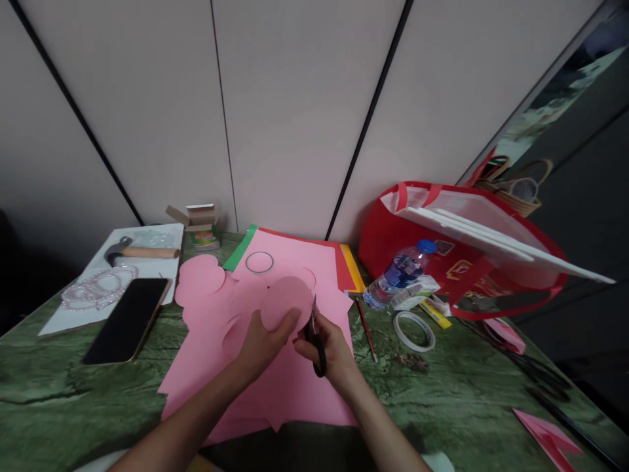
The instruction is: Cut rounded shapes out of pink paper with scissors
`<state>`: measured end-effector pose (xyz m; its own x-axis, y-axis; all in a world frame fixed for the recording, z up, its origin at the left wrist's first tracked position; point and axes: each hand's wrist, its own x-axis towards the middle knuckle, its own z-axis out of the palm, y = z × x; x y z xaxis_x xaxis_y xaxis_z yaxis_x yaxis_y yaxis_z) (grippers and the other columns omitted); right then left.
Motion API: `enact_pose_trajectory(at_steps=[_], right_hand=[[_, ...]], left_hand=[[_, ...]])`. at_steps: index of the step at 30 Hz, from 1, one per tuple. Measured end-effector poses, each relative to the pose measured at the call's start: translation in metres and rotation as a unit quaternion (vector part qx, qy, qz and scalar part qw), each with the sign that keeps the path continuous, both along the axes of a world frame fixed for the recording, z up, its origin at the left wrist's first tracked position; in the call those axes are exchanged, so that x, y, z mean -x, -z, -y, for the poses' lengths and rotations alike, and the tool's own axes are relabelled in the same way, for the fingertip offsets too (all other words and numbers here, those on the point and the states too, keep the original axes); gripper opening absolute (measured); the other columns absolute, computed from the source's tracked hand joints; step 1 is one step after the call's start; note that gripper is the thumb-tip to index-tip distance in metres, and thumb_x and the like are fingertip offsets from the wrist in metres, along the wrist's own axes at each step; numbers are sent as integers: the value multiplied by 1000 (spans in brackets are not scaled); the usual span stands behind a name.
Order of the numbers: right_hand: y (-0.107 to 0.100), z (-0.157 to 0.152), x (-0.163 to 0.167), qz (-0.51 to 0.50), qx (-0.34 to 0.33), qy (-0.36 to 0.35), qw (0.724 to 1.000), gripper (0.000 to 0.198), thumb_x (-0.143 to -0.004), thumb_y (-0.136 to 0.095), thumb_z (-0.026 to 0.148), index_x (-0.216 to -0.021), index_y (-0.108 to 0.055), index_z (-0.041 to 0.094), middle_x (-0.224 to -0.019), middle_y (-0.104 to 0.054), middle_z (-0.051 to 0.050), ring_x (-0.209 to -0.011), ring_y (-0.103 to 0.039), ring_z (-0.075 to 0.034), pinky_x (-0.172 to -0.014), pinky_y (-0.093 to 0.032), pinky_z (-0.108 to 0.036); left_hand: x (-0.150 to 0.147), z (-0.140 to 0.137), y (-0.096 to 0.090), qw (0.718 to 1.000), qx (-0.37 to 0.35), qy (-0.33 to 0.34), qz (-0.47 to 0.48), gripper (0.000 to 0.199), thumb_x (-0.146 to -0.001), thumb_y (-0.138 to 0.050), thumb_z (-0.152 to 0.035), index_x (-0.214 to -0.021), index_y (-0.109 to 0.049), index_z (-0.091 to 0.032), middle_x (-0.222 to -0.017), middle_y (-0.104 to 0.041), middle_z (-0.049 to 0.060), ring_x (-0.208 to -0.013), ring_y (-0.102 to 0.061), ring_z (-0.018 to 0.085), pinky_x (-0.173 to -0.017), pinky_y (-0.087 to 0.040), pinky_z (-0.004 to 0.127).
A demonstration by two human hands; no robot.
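My left hand (268, 337) pinches a round pink paper disc (286, 301) between thumb and fingers, holding it above the pile of paper. Black-handled scissors (316, 351) are gripped in my right hand (331, 347), their blades pointing up at the disc's right edge. Whether the blades touch the disc I cannot tell. Beneath both hands spread pink paper sheets (304, 400), some with round holes cut in them. Several cut pink circles (200, 275) lie stacked at the left of the sheets. A thin dark ring (259, 262) rests on the pink paper behind.
To the left are a phone (128, 321), a hammer (147, 252), clear beads (101, 288) and a small box (202, 229). On the right stand a water bottle (400, 274) and a red bag (383, 226). Nearby lie a pencil (366, 328) and a tape roll (414, 331).
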<state>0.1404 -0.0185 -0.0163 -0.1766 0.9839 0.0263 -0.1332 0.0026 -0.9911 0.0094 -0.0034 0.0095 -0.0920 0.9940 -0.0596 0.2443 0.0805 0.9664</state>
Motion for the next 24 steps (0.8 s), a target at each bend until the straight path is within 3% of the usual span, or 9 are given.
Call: enact_pose_trajectory(at_steps=[16,24], right_hand=[[-6,2,3,8,-16,10,1000,33,-59,-74,40,-72,-52,18,-56,-43,7,-51,-36,-9,-48,-29,-21],[-1,2,2,12,-4,23,1000,33,-59,-73,42,-70,-52,18,-52,-51,6,-46,-46,-10,-46,-35,-23]], left_hand=[[1,2,-8,1000,-5,11,-7,29,-68,-60,-42,-59,-58,-14,-51,-60,3,-49,-56,16,-49,-44,26],[2,0,-10,1000,-6,-5,4,29,-64,-63,-42,-57,-58,-14,-46,-58,3,-50,-57,18,-48,-44,27]])
